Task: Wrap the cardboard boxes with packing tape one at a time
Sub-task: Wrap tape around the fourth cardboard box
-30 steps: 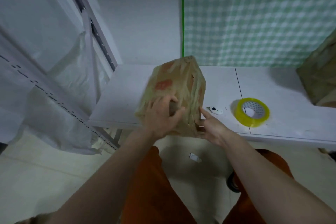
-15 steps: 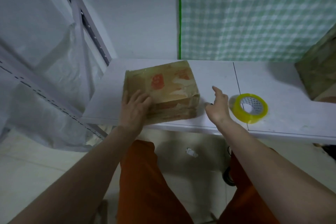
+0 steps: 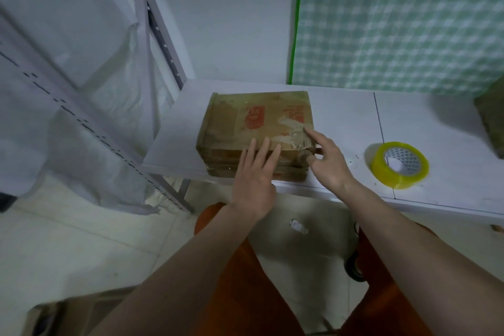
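A brown cardboard box (image 3: 245,120) with red print and shiny tape lies flat at the left end of the white table (image 3: 441,139). My left hand (image 3: 255,174) rests palm-down with spread fingers on the box's near top edge. At the box's near right corner, my right hand (image 3: 326,159) touches it with the index finger on top and the thumb at the side. Neither hand grips anything. A roll of yellow packing tape (image 3: 399,168) lies flat on the table to the right, apart from both hands.
Another cardboard box (image 3: 492,117) is partly in view at the right edge of the table. A metal rack with plastic sheeting (image 3: 109,106) stands on the left. A green checked cloth (image 3: 395,22) hangs behind. A paper scrap (image 3: 298,226) lies on the floor.
The box went from being tilted up in both hands to lying flat on the table. My right hand reached toward the tape roll, then came back to the box's right corner.
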{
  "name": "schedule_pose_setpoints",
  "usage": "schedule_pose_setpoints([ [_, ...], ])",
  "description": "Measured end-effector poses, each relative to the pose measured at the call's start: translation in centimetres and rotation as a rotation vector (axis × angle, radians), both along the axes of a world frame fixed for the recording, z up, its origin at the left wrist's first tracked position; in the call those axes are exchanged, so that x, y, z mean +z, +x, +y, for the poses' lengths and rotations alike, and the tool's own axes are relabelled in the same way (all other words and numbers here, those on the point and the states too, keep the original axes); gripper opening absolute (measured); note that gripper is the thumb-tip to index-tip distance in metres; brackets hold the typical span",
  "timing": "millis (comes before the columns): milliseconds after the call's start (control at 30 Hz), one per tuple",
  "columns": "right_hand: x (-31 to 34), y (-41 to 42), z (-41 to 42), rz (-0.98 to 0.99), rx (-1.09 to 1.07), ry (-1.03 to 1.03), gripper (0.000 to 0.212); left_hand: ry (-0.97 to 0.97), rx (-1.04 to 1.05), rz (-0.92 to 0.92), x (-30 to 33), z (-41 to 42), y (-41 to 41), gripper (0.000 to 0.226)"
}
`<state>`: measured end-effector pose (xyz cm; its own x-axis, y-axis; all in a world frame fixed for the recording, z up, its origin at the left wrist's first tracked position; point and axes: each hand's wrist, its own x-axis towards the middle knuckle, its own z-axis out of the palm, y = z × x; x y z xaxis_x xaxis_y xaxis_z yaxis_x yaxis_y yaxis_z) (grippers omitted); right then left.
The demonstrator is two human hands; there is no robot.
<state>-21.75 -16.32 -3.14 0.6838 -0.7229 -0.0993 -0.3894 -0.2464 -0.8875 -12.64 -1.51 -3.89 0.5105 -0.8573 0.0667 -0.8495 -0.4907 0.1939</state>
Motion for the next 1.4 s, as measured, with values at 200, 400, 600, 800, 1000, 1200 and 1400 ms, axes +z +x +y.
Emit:
schedule_pose_setpoints([
  [200, 0.2, -0.3, 0.6, -0.019, 0.009, -0.132, 0.04, -0.326, 0.121, 0.14, 0.6, 1.1, 1.0, 0.013],
  [400, 0.7, 0.0, 0.5, -0.107, -0.158, -0.009, 0.02, -0.568, 0.581, 0.356, 1.7, 2.5, 5.3, 0.026],
  [600, 1.0, 0.2, 1.1, -0.086, -0.215, 0.278, 0.042, -0.593, 0.701, 0.96, 1.8, 3.5, 7.8, 0.065],
  [800, 4.1, 0.5, 0.4, -0.29, -0.273, 0.275, 0.023, -0.81, 0.788, 0.817, 2.9, 3.9, 7.6, 0.054],
  [1000, 7.8, 0.3, -2.9, -0.576, -0.222, 0.562, 0.02, -0.945, 0.844, 0.795, 5.9, 3.2, 7.8, 0.016],
  [1200, 6.8, -0.1, -3.8, -0.332, -0.163, 0.522, 0.052, -0.387, 0.234, 0.6, 6.0, 1.5, 7.2, 0.069],
  [1400, 4.3, -2.1, -4.0, -0.302, -0.217, 0.519, 0.04, -0.133, 0.193, 0.458, 5.1, 1.5, 7.2, 0.098],
])
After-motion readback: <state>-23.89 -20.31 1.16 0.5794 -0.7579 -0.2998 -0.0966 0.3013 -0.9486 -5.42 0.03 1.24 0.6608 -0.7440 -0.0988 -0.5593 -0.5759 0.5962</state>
